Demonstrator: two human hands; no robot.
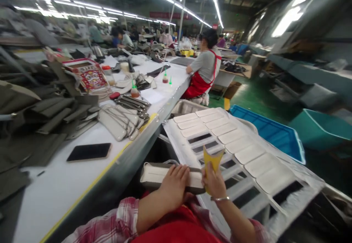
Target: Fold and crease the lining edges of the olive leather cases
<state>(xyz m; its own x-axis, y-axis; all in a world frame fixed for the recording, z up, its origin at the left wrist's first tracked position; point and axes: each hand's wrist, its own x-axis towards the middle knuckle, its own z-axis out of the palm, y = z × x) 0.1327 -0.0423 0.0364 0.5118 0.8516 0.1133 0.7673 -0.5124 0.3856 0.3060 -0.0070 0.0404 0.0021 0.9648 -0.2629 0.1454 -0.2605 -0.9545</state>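
In front of my body, my left hand (176, 182) lies across a long pale piece with a dark grey edge (155, 173); its fingers curl over the far side. My right hand (215, 182) is closed round a yellow sheet-like piece (213, 158) with a notched top, close to the right end of the pale piece. What the yellow piece is made of I cannot make out. Just beyond, a white slatted rack (176, 136) carries several rounded pale panels (249, 153) in rows.
On the white table (52, 195) to the left lie a phone (89, 152), several pale rounded pieces (114, 124), grey-green fabric pieces (52, 114) and a glue bottle (134, 91). A person in a red apron (203, 70) sits farther along. Blue bin (299, 151) stands right.
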